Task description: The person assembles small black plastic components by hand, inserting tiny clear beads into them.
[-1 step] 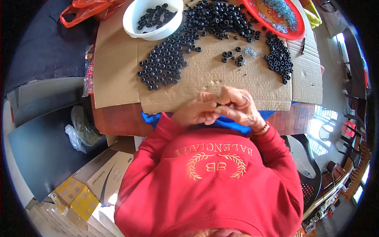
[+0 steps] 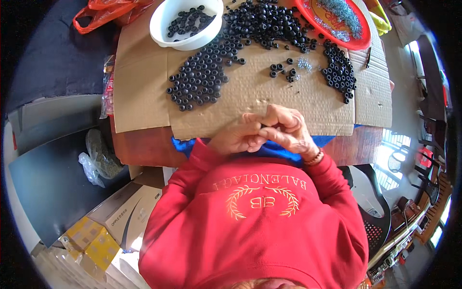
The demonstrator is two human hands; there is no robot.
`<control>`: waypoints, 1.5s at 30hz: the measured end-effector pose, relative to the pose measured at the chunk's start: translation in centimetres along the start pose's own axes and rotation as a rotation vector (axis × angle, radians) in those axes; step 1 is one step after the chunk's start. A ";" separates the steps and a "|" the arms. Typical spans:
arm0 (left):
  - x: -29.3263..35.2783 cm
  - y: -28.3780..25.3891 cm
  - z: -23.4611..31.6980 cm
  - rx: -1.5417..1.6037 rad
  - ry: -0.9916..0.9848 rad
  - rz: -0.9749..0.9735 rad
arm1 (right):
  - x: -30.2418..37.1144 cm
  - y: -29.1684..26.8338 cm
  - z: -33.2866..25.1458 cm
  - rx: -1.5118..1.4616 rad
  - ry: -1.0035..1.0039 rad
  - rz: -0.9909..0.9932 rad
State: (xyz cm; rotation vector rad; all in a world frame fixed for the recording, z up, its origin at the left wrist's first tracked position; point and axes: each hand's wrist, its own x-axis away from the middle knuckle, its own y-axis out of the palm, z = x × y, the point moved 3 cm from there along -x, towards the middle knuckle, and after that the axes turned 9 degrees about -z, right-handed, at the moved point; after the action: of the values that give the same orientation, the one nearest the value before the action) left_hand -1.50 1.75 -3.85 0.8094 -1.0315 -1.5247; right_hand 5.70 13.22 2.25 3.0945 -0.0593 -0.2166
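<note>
My left hand (image 2: 240,134) and my right hand (image 2: 288,129) meet over the near edge of a flattened cardboard sheet (image 2: 142,91). Both are closed, thumbs and fingertips pinched together. A small dark thing seems to be between the fingertips, but the fingers mostly hide it. Beyond the hands, a few loose black ring-shaped parts (image 2: 273,74) lie beside a small pile of thin silvery springs (image 2: 304,63). One spread of black ring-shaped parts (image 2: 197,82) is to the left, another group of black rings (image 2: 340,76) to the right.
At the back stand a white bowl (image 2: 186,45) with black parts inside, a heap of black parts (image 2: 269,24) and a red tray (image 2: 365,41) holding silvery springs. An orange-red plastic bag (image 2: 108,12) lies far left. The wooden table edge (image 2: 144,147) is close to my body.
</note>
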 end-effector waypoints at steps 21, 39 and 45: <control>0.7 0.8 3.6 0.131 0.386 0.104 | 0.6 -7.2 2.6 1.279 -0.017 0.477; 1.1 2.0 5.3 -0.077 0.494 0.223 | 1.7 -7.1 2.7 1.007 0.016 0.453; 1.2 3.4 8.1 -0.541 0.606 0.490 | 2.1 -7.0 2.9 1.053 0.056 0.458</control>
State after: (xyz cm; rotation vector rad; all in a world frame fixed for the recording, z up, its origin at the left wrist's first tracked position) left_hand -7.71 1.96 2.47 0.5224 -0.3011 -0.9651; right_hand 7.64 20.06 -1.20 3.9169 -1.2361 -0.0852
